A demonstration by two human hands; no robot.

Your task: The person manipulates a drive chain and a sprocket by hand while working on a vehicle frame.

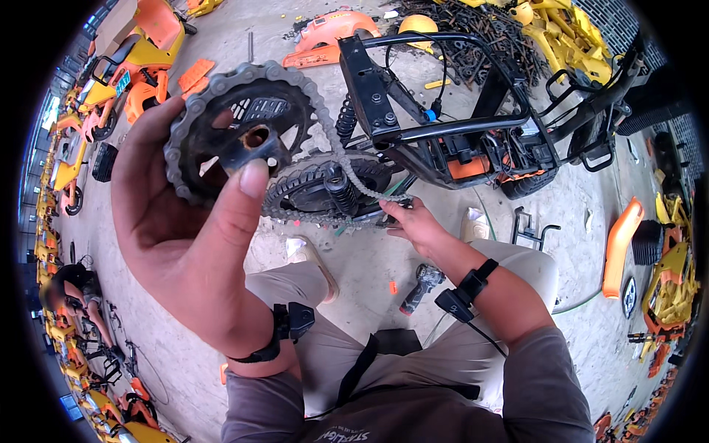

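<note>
Holding up a grimy black toothed metal chainring (240,133) in our left hand (188,236), we are clamping it between thumb and fingers (251,181), palm turned toward us. A dull grey roller chain (336,151) is wrapping its rim and running down and right to our right hand (417,225), which is pinching the far end low beside the small black rear tyre (325,188) of the stripped black bike frame (443,125). The chain's long axis is slanting between both hands; the left one is raised nearer us, the right one reaching out over the concrete floor (369,266).
</note>
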